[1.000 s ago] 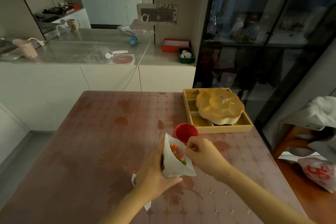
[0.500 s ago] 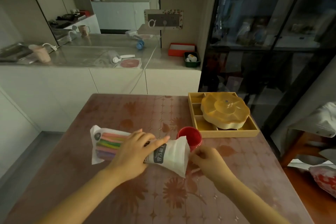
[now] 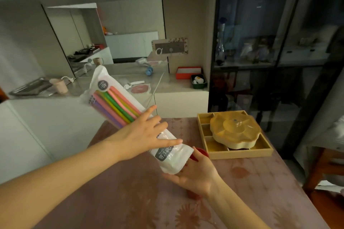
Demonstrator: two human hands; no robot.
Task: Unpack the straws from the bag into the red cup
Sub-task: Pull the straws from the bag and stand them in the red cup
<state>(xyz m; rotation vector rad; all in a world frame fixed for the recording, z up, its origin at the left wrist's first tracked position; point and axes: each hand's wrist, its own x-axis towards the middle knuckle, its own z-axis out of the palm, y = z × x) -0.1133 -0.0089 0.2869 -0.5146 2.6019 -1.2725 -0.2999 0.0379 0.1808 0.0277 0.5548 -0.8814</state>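
Observation:
My left hand (image 3: pixel 143 135) grips the white plastic bag of straws (image 3: pixel 113 102) around its middle. The bag is lifted off the table and tilted, its sealed end up to the left and its lower end (image 3: pixel 173 156) down to the right. Pink, green, yellow and purple straws show through the clear upper part. My right hand (image 3: pixel 195 174) lies palm up with fingers spread, just under the bag's lower end. The red cup (image 3: pixel 202 153) stands right behind that hand, which hides most of it; only a bit of red rim shows.
A yellow wooden divided tray (image 3: pixel 240 154) with a flower-shaped yellow lid on it sits at the table's far right. The table carries a brown floral cloth (image 3: pixel 130 201). Behind it run a white counter with kitchen items and a dark glass cabinet (image 3: pixel 270 42).
The bag has gone from lying flat on the table to raised and tilted, sealed end up. My right hand has turned palm up under its lower end, covering the cup. The camera has tilted up.

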